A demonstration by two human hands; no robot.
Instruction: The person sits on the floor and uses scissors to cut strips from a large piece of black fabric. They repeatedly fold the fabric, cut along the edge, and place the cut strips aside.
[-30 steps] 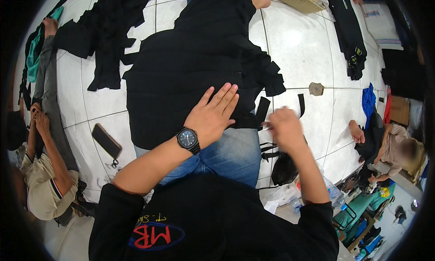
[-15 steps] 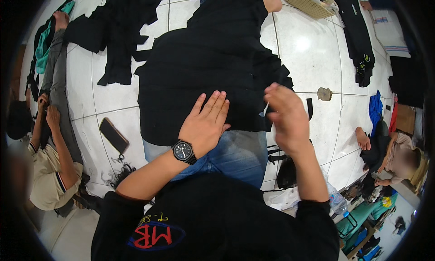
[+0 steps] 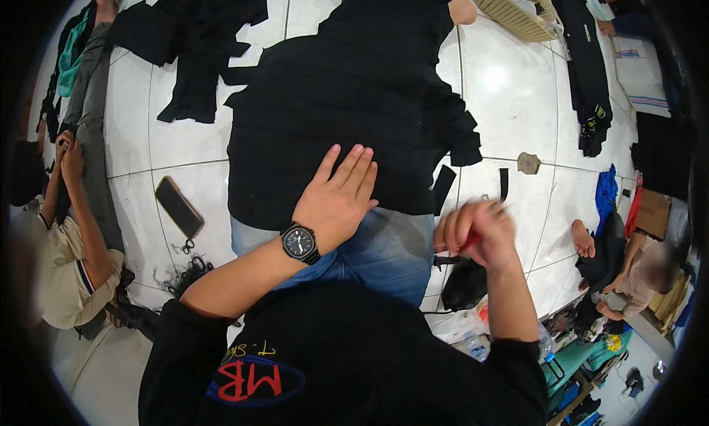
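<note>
A wide piece of black fabric (image 3: 332, 116) with a ragged right edge lies across my jeans-clad lap and beyond. My left hand (image 3: 336, 193) rests flat on its near part, fingers stretched out. To the right of the fabric, over the floor, is my right hand (image 3: 480, 234), raised and blurred by motion. Its fingers curl round a small red thing (image 3: 472, 239), mostly hidden, whose kind I cannot make out. Just beyond that hand lie a narrow black fabric strip (image 3: 442, 189) and a shorter strip (image 3: 504, 183).
A phone (image 3: 179, 208) lies on the tiles at left. More cut black fabric (image 3: 193, 64) is spread at far left, and a woven basket (image 3: 517, 12) stands at far right. One person (image 3: 81, 271) sits at left, another (image 3: 636, 260) at right. A black bag (image 3: 465, 284) lies beside my lap.
My right hand has moved down and away from the fabric's right edge, its fingers now curled with red showing. A black strip now lies apart there. My left hand stays on the fabric.
</note>
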